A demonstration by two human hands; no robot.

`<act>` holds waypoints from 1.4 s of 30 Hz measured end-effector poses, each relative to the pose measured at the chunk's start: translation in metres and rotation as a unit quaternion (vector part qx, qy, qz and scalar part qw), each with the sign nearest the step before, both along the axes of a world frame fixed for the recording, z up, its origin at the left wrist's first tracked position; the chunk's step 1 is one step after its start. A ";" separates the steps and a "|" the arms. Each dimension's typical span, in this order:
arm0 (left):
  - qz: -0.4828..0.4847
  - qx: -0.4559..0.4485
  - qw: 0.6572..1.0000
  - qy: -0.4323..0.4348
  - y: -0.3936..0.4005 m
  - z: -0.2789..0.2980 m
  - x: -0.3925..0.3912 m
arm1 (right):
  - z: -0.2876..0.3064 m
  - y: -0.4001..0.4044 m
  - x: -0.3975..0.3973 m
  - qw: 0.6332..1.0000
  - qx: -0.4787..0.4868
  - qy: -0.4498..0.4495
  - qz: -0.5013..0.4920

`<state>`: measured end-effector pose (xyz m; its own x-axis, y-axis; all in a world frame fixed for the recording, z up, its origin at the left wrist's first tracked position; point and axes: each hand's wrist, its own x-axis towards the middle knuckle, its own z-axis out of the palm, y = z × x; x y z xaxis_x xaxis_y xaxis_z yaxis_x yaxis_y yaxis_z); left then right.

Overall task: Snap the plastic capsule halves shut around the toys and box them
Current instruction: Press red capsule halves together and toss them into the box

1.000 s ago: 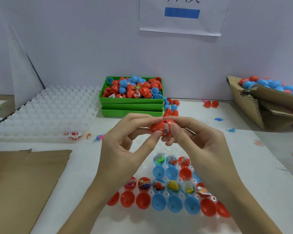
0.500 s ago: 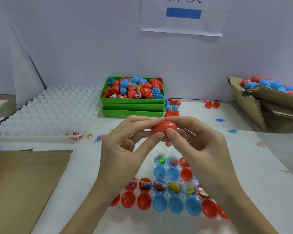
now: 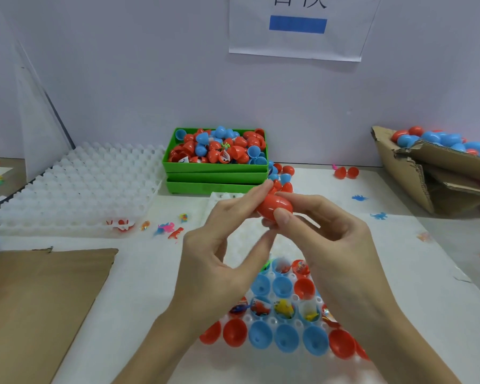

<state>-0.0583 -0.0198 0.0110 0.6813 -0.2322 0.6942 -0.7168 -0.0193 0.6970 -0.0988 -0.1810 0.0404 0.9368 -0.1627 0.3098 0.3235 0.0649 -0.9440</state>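
White table (image 3: 155, 273): closed red capsule (image 3: 275, 207) pinched between left hand (image 3: 219, 261), right hand (image 3: 333, 239) grips.

Bright even indoor light, soft faint shadows under the hands, slight motion blur on the left hand (image 3: 219, 261) fingertips, wide-angle bending at the edges, far wall sign (image 3: 297, 26) cropped, mild softness throughout.

Left hand (image 3: 219, 261) bare, right hand (image 3: 336, 245) bare, forearms unsleeved
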 end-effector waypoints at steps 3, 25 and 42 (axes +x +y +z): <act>0.052 0.029 0.997 -0.041 -0.003 -0.002 -0.001 | -0.004 0.003 0.002 0.999 0.034 0.018 0.013; -0.032 -0.038 0.999 -0.003 -0.001 0.009 -0.006 | -0.016 0.021 0.003 0.879 0.327 0.093 0.333; 0.007 -0.024 0.999 0.029 -0.007 0.003 -0.004 | -0.023 0.019 0.008 0.881 0.357 0.133 0.280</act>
